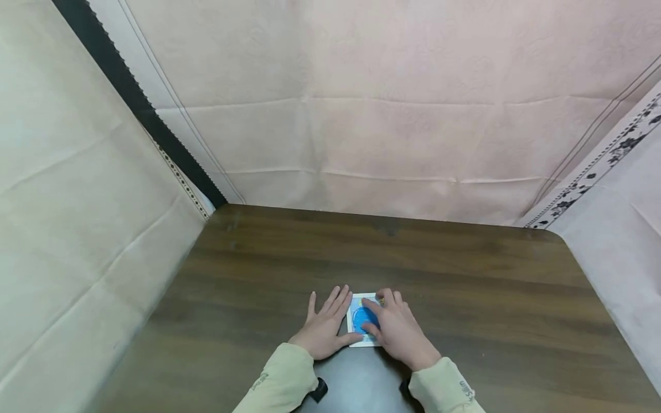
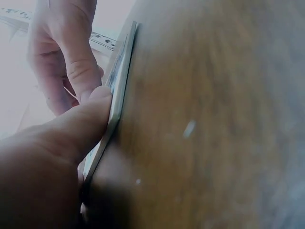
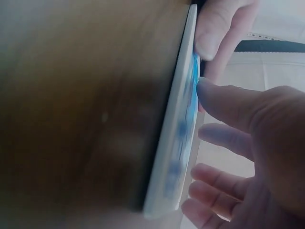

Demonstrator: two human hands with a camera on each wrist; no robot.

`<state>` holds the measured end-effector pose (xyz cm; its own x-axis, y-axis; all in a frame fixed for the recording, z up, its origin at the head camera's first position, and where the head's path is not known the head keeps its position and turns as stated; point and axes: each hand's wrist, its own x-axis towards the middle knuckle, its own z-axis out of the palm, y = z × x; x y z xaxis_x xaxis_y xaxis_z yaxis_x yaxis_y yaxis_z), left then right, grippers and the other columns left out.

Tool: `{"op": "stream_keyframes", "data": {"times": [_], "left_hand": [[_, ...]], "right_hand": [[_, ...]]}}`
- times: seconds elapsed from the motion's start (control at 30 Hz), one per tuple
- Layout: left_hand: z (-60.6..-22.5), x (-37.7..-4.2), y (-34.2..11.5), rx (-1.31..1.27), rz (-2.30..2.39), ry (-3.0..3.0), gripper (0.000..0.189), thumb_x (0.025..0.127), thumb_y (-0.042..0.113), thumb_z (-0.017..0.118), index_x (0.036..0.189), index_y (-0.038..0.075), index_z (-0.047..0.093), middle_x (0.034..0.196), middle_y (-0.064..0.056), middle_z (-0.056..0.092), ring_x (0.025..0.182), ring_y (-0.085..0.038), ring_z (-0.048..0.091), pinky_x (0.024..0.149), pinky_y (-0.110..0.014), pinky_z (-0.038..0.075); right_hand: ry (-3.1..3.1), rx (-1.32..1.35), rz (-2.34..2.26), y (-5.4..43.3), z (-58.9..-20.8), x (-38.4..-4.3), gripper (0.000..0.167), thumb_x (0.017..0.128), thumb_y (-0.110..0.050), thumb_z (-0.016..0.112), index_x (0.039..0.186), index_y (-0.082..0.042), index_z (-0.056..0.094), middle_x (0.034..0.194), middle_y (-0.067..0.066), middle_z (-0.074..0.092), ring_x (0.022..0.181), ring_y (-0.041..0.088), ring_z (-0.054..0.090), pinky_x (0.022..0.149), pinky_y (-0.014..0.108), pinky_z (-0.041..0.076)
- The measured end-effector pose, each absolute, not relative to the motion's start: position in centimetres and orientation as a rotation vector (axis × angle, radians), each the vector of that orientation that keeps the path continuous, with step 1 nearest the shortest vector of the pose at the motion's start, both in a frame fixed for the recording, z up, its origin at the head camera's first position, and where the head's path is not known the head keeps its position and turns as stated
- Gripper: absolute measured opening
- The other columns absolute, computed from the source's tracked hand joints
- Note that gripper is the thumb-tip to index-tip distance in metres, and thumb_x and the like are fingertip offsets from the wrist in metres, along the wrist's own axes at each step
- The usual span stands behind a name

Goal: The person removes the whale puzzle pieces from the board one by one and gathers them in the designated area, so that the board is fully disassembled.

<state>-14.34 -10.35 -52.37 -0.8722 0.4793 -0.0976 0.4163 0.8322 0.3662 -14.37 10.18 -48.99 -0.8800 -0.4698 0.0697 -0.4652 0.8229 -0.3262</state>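
A small flat board [image 1: 365,317] with a white border and a blue picture lies on the wooden table under both hands. Its pale edge shows side-on in the left wrist view and the right wrist view. My left hand [image 1: 324,328] lies along its left side, fingers straight and spread, the thumb [image 2: 97,102] resting on the near left corner. Over the right part is my right hand [image 1: 400,332]. Its thumb [image 3: 224,100] touches the blue surface, and the index finger reaches across the picture with a gap to the thumb. The right hand hides the board's right side.
The brown wooden table [image 1: 465,287] extends around the hands. Pale cloth [image 1: 392,115] hangs behind it, with more cloth at the left and right sides. A grey rounded surface [image 1: 356,381] sits between the forearms at the near edge.
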Motion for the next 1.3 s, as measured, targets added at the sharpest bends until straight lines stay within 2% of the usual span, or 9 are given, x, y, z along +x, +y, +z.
{"op": "stream_keyframes", "data": {"times": [0.47, 0.8, 1.03, 1.3], "left_hand": [[-52.5, -14.4, -10.3, 0.697, 0.466, 2.844, 0.093, 0.091, 0.072, 0.038, 0.156, 0.013, 0.010, 0.163, 0.000, 0.000, 0.149, -0.019, -0.004, 0.109, -0.066, -0.009], [-52.5, -14.3, -10.4, 0.699, 0.462, 2.836, 0.092, 0.091, 0.072, 0.036, 0.156, 0.013, 0.010, 0.163, 0.000, 0.000, 0.149, -0.019, -0.004, 0.109, -0.066, -0.008], [-52.4, -14.3, -10.3, 0.690, 0.476, 2.807, 0.092, 0.091, 0.072, 0.037, 0.157, 0.014, 0.009, 0.163, 0.000, 0.000, 0.149, -0.020, -0.004, 0.109, -0.067, -0.008], [-52.1, -14.4, -10.4, 0.673, 0.505, 2.810, 0.090, 0.091, 0.070, 0.040, 0.156, 0.014, 0.012, 0.163, 0.001, 0.002, 0.149, -0.020, -0.002, 0.109, -0.067, -0.007]], "right_hand": [[2.955, -0.746, -0.516, 9.5, -49.2, -14.7, 0.051, 0.088, -0.038, 0.071, 0.130, -0.011, 0.062, 0.117, 0.013, 0.049, 0.099, 0.026, 0.042, 0.079, 0.040, 0.044], [2.956, -0.715, -0.576, 9.2, -49.1, -15.3, 0.040, 0.087, -0.035, 0.073, 0.119, -0.011, 0.068, 0.110, 0.010, 0.052, 0.095, 0.024, 0.046, 0.081, 0.042, 0.047], [2.932, -0.678, -0.580, 9.1, -49.1, -15.4, 0.040, 0.084, -0.036, 0.075, 0.116, -0.012, 0.070, 0.107, 0.008, 0.053, 0.094, 0.023, 0.046, 0.083, 0.042, 0.047], [2.973, -0.703, -0.573, 8.8, -48.8, -15.5, 0.037, 0.084, -0.033, 0.076, 0.113, -0.011, 0.071, 0.102, 0.008, 0.053, 0.091, 0.023, 0.045, 0.074, 0.039, 0.045]]}}
